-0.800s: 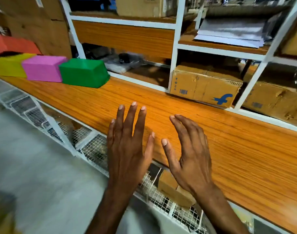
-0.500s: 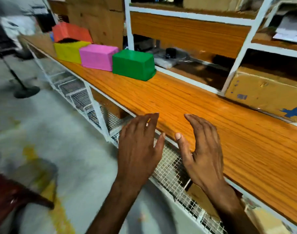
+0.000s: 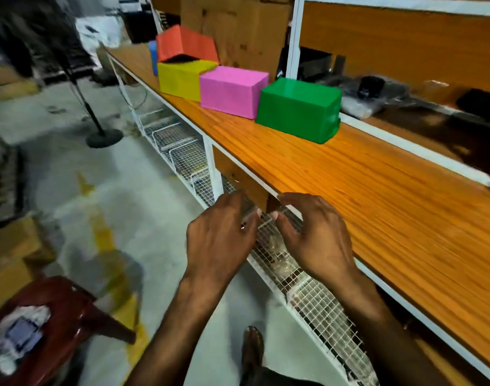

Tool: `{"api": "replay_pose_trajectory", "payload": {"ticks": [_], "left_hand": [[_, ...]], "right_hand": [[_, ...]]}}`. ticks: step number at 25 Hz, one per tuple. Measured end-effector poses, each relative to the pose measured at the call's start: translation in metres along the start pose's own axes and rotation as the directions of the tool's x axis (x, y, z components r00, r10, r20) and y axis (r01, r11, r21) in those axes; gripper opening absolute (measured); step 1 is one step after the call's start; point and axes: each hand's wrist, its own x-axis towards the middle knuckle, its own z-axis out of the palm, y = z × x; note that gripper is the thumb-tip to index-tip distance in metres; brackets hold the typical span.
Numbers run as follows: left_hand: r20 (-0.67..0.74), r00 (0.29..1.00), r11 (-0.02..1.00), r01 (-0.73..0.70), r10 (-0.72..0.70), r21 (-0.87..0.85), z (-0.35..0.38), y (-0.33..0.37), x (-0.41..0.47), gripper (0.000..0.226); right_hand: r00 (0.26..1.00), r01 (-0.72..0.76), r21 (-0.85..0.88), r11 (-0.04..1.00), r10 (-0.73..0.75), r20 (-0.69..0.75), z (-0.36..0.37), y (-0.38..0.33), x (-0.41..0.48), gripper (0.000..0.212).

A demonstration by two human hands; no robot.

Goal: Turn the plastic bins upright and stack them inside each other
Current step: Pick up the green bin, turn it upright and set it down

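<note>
A row of plastic bins lies upside down on the long wooden counter (image 3: 377, 196): a green bin (image 3: 298, 112) nearest, then a pink bin (image 3: 231, 91), then a yellow bin (image 3: 178, 80). An orange bin (image 3: 182, 44) rests tilted on the yellow one, and a blue bin (image 3: 153, 58) peeks out behind. My left hand (image 3: 218, 240) and my right hand (image 3: 316, 238) hover side by side at the counter's front edge, fingers loosely curled, holding nothing. Both are well short of the green bin.
White wire baskets (image 3: 316, 296) run under the counter. A white shelf frame (image 3: 292, 37) with cardboard and dark items stands behind it. A red stool (image 3: 60, 310) with a bag sits at lower left, a fan stand base (image 3: 104, 137) on the floor beyond.
The view has swung left along the counter, so the bins look nearer and more central. Both hands dropped from above the counter to its front edge and their fingers curled.
</note>
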Motion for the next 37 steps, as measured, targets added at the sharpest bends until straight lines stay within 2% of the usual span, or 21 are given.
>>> {"api": "replay_pose_trajectory", "payload": {"ticks": [2, 6, 9, 14, 23, 27, 31, 37], "left_hand": [[-0.008, 1.000, 1.000, 0.020, -0.020, 0.020, 0.007, -0.018, 0.047, 0.046], [-0.063, 0.997, 0.998, 0.040, -0.037, 0.040, 0.016, -0.053, 0.134, 0.043], [-0.092, 0.995, 0.998, 0.052, -0.048, 0.038, 0.022, -0.081, 0.199, 0.046], [-0.103, 0.995, 0.998, -0.003, -0.003, -0.055, 0.046, -0.125, 0.280, 0.046], [0.052, 0.976, 0.923, -0.183, 0.212, -0.338, 0.103, -0.207, 0.434, 0.045], [0.132, 0.935, 0.846, -0.231, 0.329, -0.480, 0.130, -0.202, 0.490, 0.044], [0.198, 0.894, 0.778, -0.220, 0.402, -0.588, 0.172, -0.175, 0.530, 0.045], [0.181, 0.881, 0.678, -0.190, 0.437, -0.710, 0.232, -0.111, 0.587, 0.047]], "right_hand": [[0.999, 0.038, -0.007, 0.999, -0.038, -0.008, 0.029, 0.003, 0.050, 0.031], [1.000, 0.007, -0.019, 1.000, -0.006, 0.025, 0.069, 0.007, 0.149, 0.032], [0.999, 0.036, -0.033, 0.999, -0.034, 0.032, 0.097, 0.008, 0.218, 0.030], [0.999, 0.047, -0.064, 0.997, -0.046, 0.010, 0.142, 0.009, 0.292, 0.026], [0.977, -0.213, -0.168, 0.962, 0.206, -0.059, 0.222, 0.024, 0.397, 0.026], [0.936, -0.348, -0.222, 0.911, 0.324, -0.139, 0.222, 0.048, 0.426, 0.024], [0.892, -0.447, -0.273, 0.852, 0.401, -0.210, 0.209, 0.092, 0.451, 0.025], [0.806, -0.590, -0.360, 0.723, 0.498, -0.321, 0.179, 0.191, 0.489, 0.033]]}}
